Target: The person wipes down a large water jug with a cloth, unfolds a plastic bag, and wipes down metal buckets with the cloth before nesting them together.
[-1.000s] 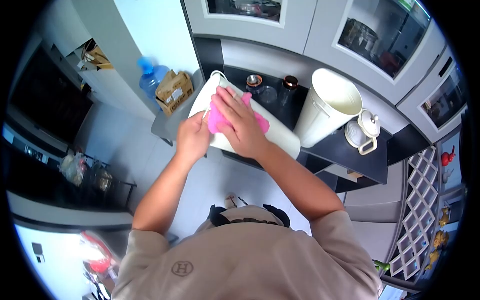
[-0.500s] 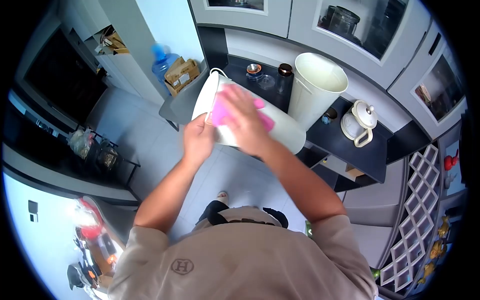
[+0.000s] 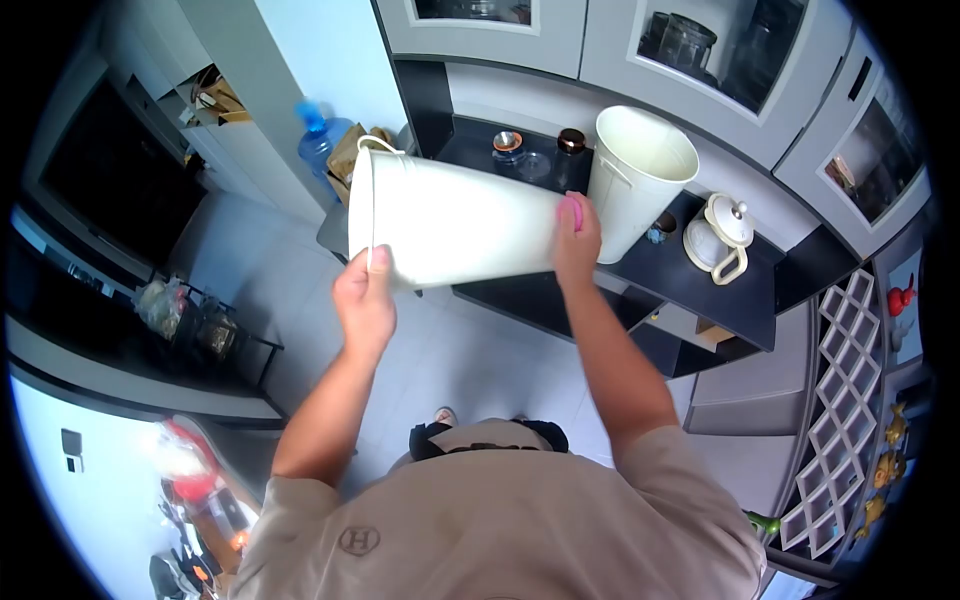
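Note:
A tall cream bucket (image 3: 465,222) is held sideways in the air, its rim to the left and its base to the right. My left hand (image 3: 363,298) is closed on the rim, thumb on the outer wall. At the base end, my right hand (image 3: 577,250) grips a pink cloth (image 3: 571,212), pressed to the bucket; only a small part of the cloth shows. The bucket's thin handle (image 3: 375,142) hangs at the upper rim. A second cream bucket (image 3: 640,165) stands upright on the dark counter, just right of the held one.
On the dark counter (image 3: 735,310) stand a white lidded kettle (image 3: 718,238), a dark-lidded jar (image 3: 570,142) and a small glass jar (image 3: 508,146). Grey cabinets (image 3: 560,30) hang above. A blue water bottle (image 3: 322,140) stands at the left, beside a chair.
The held bucket has turned closer to level, its rim moving left. My right hand has slid with the pink cloth from near the rim to the base end.

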{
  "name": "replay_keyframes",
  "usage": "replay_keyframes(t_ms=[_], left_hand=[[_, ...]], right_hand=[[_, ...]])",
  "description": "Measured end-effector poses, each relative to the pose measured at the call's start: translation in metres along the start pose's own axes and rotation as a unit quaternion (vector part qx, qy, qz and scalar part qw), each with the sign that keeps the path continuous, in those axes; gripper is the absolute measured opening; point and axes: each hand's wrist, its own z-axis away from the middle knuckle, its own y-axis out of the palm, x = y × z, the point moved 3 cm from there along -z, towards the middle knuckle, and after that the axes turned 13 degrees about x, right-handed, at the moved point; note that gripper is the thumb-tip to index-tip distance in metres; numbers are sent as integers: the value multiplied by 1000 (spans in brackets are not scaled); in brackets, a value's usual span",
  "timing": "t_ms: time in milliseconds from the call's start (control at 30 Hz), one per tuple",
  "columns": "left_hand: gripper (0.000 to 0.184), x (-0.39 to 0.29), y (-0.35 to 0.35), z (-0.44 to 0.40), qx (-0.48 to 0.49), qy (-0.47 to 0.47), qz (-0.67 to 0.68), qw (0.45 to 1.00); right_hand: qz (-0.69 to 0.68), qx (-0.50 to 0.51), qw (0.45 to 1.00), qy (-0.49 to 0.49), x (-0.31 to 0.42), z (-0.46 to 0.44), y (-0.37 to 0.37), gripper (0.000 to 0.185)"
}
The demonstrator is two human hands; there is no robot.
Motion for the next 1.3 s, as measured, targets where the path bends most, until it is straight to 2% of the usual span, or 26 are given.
replay_keyframes(t_ms=[33, 67, 100, 133, 167, 267, 333, 400, 467, 500, 633, 667, 700, 767, 867, 967, 1067, 1167, 1267, 1300], left_hand=[[40, 4, 0, -1, -11, -8, 13, 1000], [40, 9, -1, -3, -19, -16, 25, 999], [40, 15, -2, -6, -25, -25, 37, 999], [41, 25, -5, -9, 5, -37, 19, 999], [40, 29, -8, -10, 10, -50, 38, 998], [38, 33, -23, -16, 14, -83, 89, 992], [37, 34, -33, -13, -4, -35, 69, 997], [36, 31, -43, -10, -18, -16, 105, 994], [37, 33, -58, -11, 2, 7, 65, 998], [37, 33, -65, -8, 13, 15, 40, 999], [42, 48, -67, -8, 35, 29, 22, 999], [44, 47, -67, -7, 43, 32, 24, 998], [43, 51, -69, -7, 55, 37, 27, 997], [41, 64, -72, -2, 81, 42, 35, 995], [32, 80, -71, -7, 123, -11, 70, 990], [43, 69, -70, -27, 177, -20, 30, 984], [55, 24, -75, -43, 231, 9, -136, 963], [46, -9, -70, -49, 298, -54, -28, 953], [37, -5, -67, -61, 249, -243, 76, 935], [34, -8, -61, -60, 212, -220, 69, 950]], right_hand=[[28, -24, 999, 3, 17, 1, 10, 25], [-54, 61, 996, 27, 33, 7, 33, 26], [-69, 73, 993, -65, 71, 17, 54, 28], [5, 97, 977, -189, 137, 30, 69, 30], [74, 124, 938, -315, 185, 37, 79, 32], [74, 182, 925, -326, 185, 28, 86, 37], [71, 119, 946, -293, 153, 18, 78, 33], [63, 106, 982, -142, 97, 2, 51, 24], [104, 51, 993, -12, 47, 3, 28, 25], [20, 50, 997, 54, 21, 6, 30, 30], [-33, 0, 983, 178, 19, 9, 18, 36], [-91, 19, 967, 239, -12, 4, 15, 37], [-324, 1, 884, 337, -29, 3, 15, 36], [-414, 35, 823, 388, -56, 4, 11, 31], [-207, 111, 922, 308, -46, 4, 8, 27], [-106, 38, 951, 289, -12, 9, 8, 28], [-149, 4, 949, 279, -18, 16, 10, 28], [-157, -34, 954, 253, -19, 20, 13, 28], [-163, -50, 967, 191, -19, 20, 17, 31], [-155, -44, 970, 184, -17, 21, 18, 32]])
